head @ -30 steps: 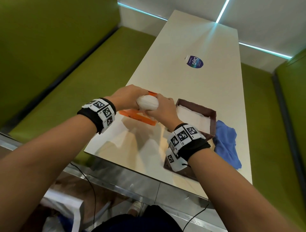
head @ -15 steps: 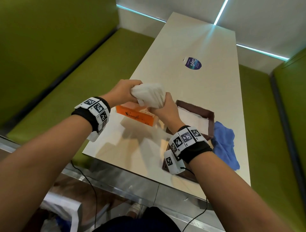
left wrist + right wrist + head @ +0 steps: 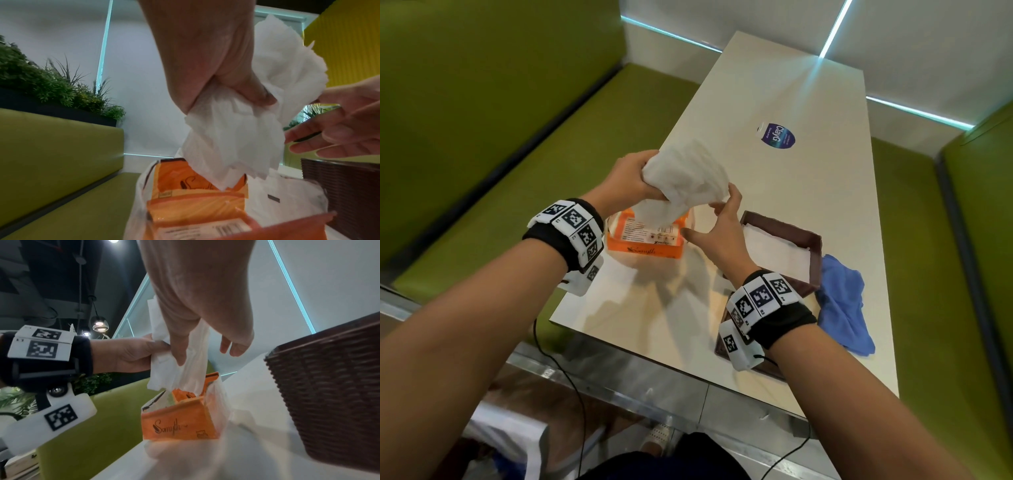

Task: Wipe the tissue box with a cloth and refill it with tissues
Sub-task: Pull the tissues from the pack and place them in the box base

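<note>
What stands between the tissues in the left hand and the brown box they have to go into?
Only the right hand, held open between the tissues gripped by the left hand and the brown box. The box is open on top, with tissues already inside.

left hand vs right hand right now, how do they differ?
Grip: the left hand grips the white tissue wad in curled fingers; the right hand holds nothing, fingers spread and relaxed.
Contact: the left hand carries the wad, its tail trailing into the orange tissue pack; the right hand's fingertips are at the wad's edge, real contact unclear.
Height: the left hand sits higher in the head view than the right hand.
Shared: both are bare, above the table, with tagged wristbands.
</note>
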A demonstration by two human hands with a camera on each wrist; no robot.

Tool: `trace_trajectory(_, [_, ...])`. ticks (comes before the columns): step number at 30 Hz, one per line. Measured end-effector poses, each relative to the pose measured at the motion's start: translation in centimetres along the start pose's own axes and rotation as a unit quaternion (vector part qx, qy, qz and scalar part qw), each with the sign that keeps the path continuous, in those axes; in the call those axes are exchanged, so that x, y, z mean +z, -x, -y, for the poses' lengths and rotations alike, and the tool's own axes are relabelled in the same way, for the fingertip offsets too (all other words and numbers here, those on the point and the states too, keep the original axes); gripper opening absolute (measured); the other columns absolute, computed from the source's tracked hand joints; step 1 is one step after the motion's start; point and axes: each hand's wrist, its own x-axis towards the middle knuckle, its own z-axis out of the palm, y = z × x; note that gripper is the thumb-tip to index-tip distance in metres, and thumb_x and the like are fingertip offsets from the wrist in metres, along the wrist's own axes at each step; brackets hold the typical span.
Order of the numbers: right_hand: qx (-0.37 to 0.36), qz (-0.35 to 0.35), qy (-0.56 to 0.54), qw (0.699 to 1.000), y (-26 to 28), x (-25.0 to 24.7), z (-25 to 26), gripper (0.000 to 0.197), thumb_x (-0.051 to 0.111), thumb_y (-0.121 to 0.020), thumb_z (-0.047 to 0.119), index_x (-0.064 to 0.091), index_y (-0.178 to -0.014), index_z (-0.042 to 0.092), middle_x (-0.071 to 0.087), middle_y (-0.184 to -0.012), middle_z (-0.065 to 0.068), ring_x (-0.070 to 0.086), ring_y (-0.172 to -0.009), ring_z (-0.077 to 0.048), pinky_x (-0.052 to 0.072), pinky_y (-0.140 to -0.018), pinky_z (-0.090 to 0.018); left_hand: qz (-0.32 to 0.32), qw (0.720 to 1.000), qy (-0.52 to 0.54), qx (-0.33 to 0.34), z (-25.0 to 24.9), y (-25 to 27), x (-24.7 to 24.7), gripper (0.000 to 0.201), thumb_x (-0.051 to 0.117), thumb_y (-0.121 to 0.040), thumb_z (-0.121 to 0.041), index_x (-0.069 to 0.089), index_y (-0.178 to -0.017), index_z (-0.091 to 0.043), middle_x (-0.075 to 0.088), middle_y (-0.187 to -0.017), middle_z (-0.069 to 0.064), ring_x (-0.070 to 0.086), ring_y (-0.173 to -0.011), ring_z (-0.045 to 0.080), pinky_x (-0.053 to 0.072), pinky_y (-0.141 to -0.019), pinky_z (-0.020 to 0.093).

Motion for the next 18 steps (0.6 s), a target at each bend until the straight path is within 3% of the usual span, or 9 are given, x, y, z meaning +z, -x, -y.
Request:
trace_trajectory(3, [-0.005,-0.009,-0.016,1.000,0.0,-0.4,0.7,0.106,0.084,-0.070,0.023,0.010,-0.144,0.028,0.047,-0.132,-0.005,0.042,-0.112,-0.008,0.037,-0.097,-0.027,-0.009,0.999,0.045,0.002,-1.0,-0.1,-0.5,0.044,0.086,-0.067,-0.009,0.063,-0.100,-0.028,0.067,-0.095,-0.011,0.063,-0.089,0.010,0.053,-0.071,0.027])
trace_trajectory(8, [-0.025,-0.003,-0.019,0.999,0.2,-0.3,1.8,0.102,0.083,-0.071,0.023,0.011,-0.144,0.025,0.047,-0.134,-0.005,0.042,-0.114,-0.006,0.033,-0.089,-0.021,-0.014,0.997,0.077,0.008,-2.0,-0.1,-1.1,0.049,0.086,-0.066,-0.007,0.063,-0.109,-0.015,0.067,-0.099,-0.004,0.063,-0.091,0.011,0.053,-0.070,0.023])
trace_trajectory(13, [-0.023,0.009,-0.003,1.000,0.8,0.1,2.0,0.097,0.078,-0.076,0.023,0.010,-0.146,0.024,0.047,-0.135,-0.007,0.044,-0.111,-0.007,0.035,-0.088,-0.023,-0.014,0.997,0.076,-0.013,-2.4,0.1,-1.0,0.047,0.085,-0.069,-0.011,0.062,-0.109,-0.017,0.065,-0.097,-0.011,0.061,-0.089,0.002,0.050,-0.066,0.019])
trace_trajectory(18, [-0.041,-0.027,-0.043,0.998,2.0,-0.5,2.2,0.099,0.079,-0.076,0.030,0.008,-0.146,0.026,0.028,-0.148,-0.006,0.038,-0.130,-0.017,0.038,-0.102,-0.030,-0.011,0.995,0.086,-0.049,-2.7,0.9,0.1,0.047,0.085,-0.071,-0.020,0.064,-0.113,-0.016,0.070,-0.101,-0.005,0.067,-0.090,0.008,0.056,-0.072,0.026])
